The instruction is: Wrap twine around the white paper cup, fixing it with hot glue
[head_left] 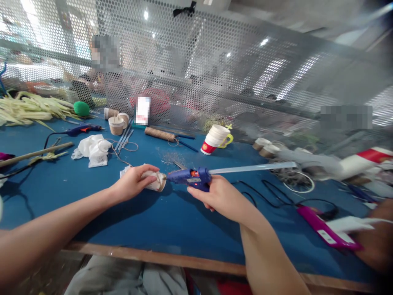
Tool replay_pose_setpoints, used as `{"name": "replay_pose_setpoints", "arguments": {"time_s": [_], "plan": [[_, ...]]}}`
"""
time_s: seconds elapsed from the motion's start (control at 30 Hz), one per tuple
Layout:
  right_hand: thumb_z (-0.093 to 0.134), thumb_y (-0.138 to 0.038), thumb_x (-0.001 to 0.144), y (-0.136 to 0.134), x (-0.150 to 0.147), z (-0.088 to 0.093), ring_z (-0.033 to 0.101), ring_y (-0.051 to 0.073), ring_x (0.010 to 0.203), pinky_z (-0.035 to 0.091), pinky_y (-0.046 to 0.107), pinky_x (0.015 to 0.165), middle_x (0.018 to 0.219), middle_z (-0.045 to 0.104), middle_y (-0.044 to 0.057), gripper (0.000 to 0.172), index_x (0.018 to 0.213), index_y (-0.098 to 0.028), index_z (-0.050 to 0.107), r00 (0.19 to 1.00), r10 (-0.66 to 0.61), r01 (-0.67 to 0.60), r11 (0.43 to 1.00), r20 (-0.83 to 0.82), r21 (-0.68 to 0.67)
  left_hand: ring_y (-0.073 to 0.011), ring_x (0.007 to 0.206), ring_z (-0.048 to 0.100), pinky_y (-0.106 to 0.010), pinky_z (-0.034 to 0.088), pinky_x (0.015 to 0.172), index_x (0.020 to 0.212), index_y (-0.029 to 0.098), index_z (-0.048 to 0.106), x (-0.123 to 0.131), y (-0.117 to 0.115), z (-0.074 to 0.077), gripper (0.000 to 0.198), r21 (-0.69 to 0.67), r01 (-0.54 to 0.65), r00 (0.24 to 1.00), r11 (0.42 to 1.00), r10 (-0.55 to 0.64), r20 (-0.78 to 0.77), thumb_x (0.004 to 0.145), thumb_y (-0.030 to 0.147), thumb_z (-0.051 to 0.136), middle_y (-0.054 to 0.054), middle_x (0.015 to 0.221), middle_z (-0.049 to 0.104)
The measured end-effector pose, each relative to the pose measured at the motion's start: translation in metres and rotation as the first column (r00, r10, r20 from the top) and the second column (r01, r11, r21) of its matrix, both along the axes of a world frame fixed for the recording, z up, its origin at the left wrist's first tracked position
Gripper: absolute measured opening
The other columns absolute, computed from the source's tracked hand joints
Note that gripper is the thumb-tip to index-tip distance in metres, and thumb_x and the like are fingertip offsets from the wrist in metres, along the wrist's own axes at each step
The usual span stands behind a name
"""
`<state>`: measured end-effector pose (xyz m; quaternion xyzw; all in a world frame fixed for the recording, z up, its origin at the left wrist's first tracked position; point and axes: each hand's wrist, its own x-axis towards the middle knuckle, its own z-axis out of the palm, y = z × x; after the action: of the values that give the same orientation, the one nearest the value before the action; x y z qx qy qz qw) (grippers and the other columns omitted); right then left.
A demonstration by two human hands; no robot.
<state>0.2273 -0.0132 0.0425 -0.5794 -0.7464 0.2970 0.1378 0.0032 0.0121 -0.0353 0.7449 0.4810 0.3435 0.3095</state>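
My left hand (pixel 136 180) is closed around a small white paper cup (pixel 158 183) lying on its side just above the blue tabletop. Wrapped round the grip of a blue hot glue gun (pixel 188 177) is my right hand (pixel 222 194). A long clear glue stick (pixel 251 168) juts out of the gun's back, and a small red light glows on its body. The gun's nozzle meets or nearly meets the cup's side; I cannot tell whether they touch. Thin twine (pixel 115 151) runs on the table behind my left hand.
Behind my hands stand stacked paper cups (pixel 211 141), a twine spool (pixel 159 134), twine-wrapped cups (pixel 116 125) and a crumpled white bag (pixel 92 149). Another glue gun (pixel 81 129) lies left. A purple power strip (pixel 327 229) and black cables lie right. A perforated metal screen (pixel 184 61) closes the back.
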Motion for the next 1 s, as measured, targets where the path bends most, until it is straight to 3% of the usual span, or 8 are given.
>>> {"name": "replay_pose_setpoints", "arguments": {"time_s": [0.5, 0.7, 1.0], "plan": [[0.053, -0.037, 0.075, 0.0020, -0.0002, -0.0004, 0.046, 0.009, 0.038, 0.038, 0.020, 0.040, 0.042, 0.051, -0.002, 0.026, 0.057, -0.018, 0.049, 0.999, -0.029, 0.028, 0.999, -0.032, -0.034, -0.0184, 0.078, 0.062, -0.027, 0.046, 0.071, 0.105, 0.018, 0.059, 0.0000, -0.0016, 0.0002, 0.033, 0.013, 0.010, 1.000, 1.000, -0.009, -0.012, 0.081, 0.035, 0.046, -0.003, 0.090, 0.069], [0.053, -0.036, 0.075, 0.0026, -0.0012, -0.0022, 0.046, 0.010, 0.036, 0.038, 0.020, 0.038, 0.040, 0.049, -0.003, 0.023, 0.062, -0.017, 0.051, 0.999, -0.042, 0.042, 0.999, -0.012, 0.010, -0.0180, 0.078, 0.061, -0.027, 0.045, 0.071, 0.105, 0.017, 0.059, 0.0004, -0.0025, 0.0009, 0.034, 0.011, 0.000, 1.000, 1.000, 0.000, -0.024, 0.081, 0.036, 0.046, -0.004, 0.090, 0.068], [0.051, -0.037, 0.076, -0.0027, -0.0012, -0.0009, 0.047, 0.009, 0.037, 0.038, 0.019, 0.039, 0.041, 0.049, -0.003, 0.025, 0.060, -0.018, 0.049, 1.000, 0.003, -0.003, 1.000, 0.005, -0.001, -0.0185, 0.078, 0.061, -0.027, 0.045, 0.070, 0.105, 0.016, 0.060, 0.0003, 0.0007, 0.0013, 0.035, -0.027, -0.022, 1.000, 0.999, 0.022, -0.007, 0.080, 0.037, 0.045, -0.004, 0.091, 0.069]]}}
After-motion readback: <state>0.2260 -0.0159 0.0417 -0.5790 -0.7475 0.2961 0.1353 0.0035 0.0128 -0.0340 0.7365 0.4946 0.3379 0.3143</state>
